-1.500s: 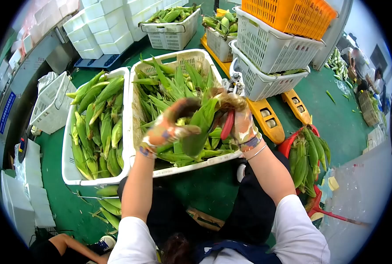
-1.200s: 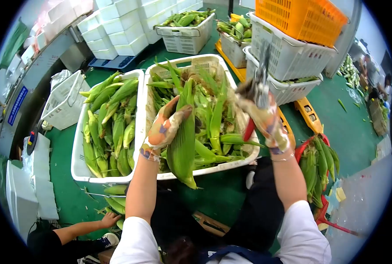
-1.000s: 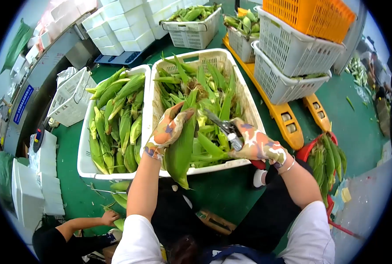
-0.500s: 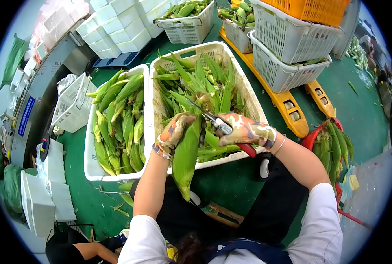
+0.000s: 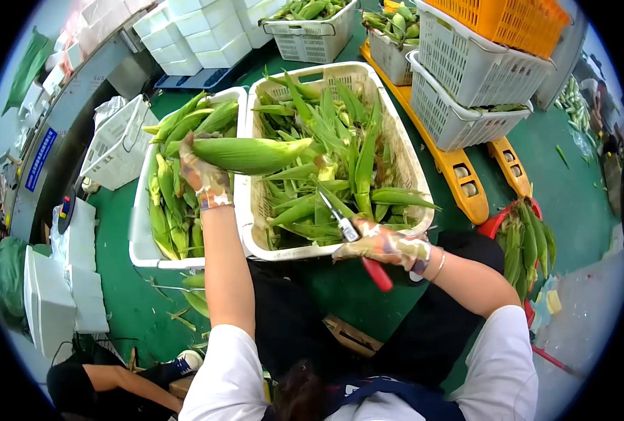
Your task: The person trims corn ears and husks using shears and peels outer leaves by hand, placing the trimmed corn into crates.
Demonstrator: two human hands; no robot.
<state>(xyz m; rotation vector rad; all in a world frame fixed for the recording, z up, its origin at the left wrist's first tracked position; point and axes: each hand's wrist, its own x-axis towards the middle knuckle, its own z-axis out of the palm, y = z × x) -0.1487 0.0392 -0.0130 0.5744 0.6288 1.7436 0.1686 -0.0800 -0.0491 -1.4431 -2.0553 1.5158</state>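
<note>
My left hand [image 5: 205,175], in a patterned glove, grips one end of a green ear of corn [image 5: 252,155]. The ear lies sideways over the gap between the two white crates. Below the hand, the left crate [image 5: 138,235] holds a pile of ears in their husks. In my gloved right hand [image 5: 382,244] are pruning shears [image 5: 376,272] with red handles, their blades pointing up and left over the near part of the right crate [image 5: 424,203]. Loose husks, leaves and stalk pieces fill that crate.
Stacked crates [image 5: 466,70] and a yellow pallet truck [image 5: 459,186] stand at the right. Near my right knee is a red container [image 5: 493,223] with corn. A co-worker's arm [image 5: 126,382] shows at the lower left. White foam boxes [image 5: 207,31] are stacked behind.
My left hand has moved up and left with the ear, which has turned from hanging down to lying sideways. My right hand, with the shears, has dropped lower, away from the ear.
</note>
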